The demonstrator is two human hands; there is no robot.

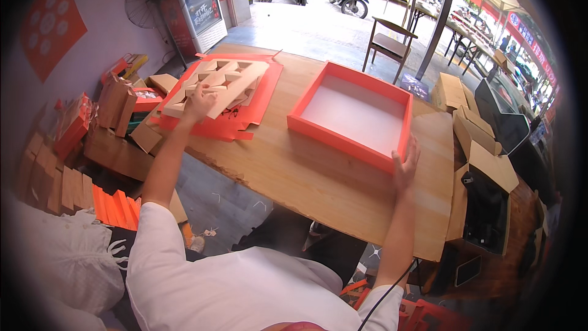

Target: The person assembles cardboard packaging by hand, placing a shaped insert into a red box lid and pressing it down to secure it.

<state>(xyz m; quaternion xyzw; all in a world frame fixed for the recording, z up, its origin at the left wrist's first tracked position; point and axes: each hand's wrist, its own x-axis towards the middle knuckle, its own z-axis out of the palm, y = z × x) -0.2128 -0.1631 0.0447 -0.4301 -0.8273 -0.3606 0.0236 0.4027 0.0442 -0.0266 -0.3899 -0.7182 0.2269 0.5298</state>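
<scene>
An open shallow box (350, 152) with red walls and a white inside sits on the wooden table, right of its middle. At its near right corner, my right hand (407, 162) grips the wall, thumb on the near side and fingers along the right side. To the left, my left hand (200, 104) is closed on a tan cardboard insert (236, 88) with several cut-out openings. The insert lies over flat red die-cut card sheets (267, 93). My left fingertips are partly hidden among the openings.
The wooden table (294, 175) has a worn near edge. Opened cardboard boxes (476, 129) stand at the right, with a phone (468, 271) nearby. Cartons and red boxes (76, 125) crowd the left. Beside me sits a person in a white top (67, 257). A chair (389, 46) stands beyond.
</scene>
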